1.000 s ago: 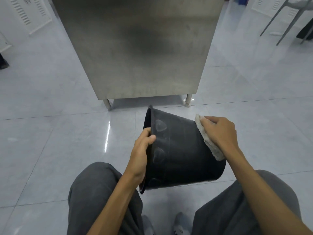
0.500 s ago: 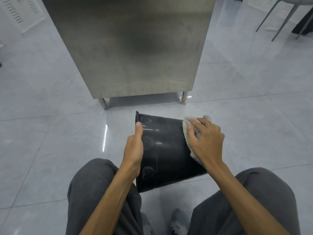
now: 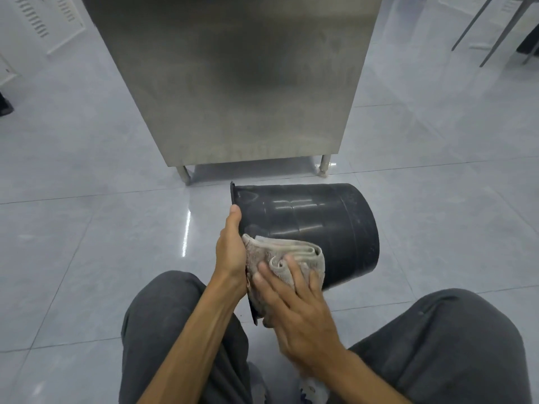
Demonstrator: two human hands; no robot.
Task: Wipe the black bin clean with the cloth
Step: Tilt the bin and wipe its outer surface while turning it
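Note:
The black bin (image 3: 318,223) lies on its side between my knees, its rim to the left and its base to the right. My left hand (image 3: 230,249) grips the rim, thumb along the edge. My right hand (image 3: 291,301) presses a folded, stained whitish cloth (image 3: 291,255) flat against the bin's near side, close to the rim and next to my left hand. The bin's opening faces away from view.
A stainless steel cabinet (image 3: 242,83) on short legs stands just beyond the bin. Grey glossy floor tiles (image 3: 87,228) spread all around. Chair legs (image 3: 490,33) show at the top right. My knees in dark trousers (image 3: 452,345) frame the bin.
My right hand has slid the cloth from the bin's base end towards the rim, ending beside my left hand. The bin has been turned and now lies flatter.

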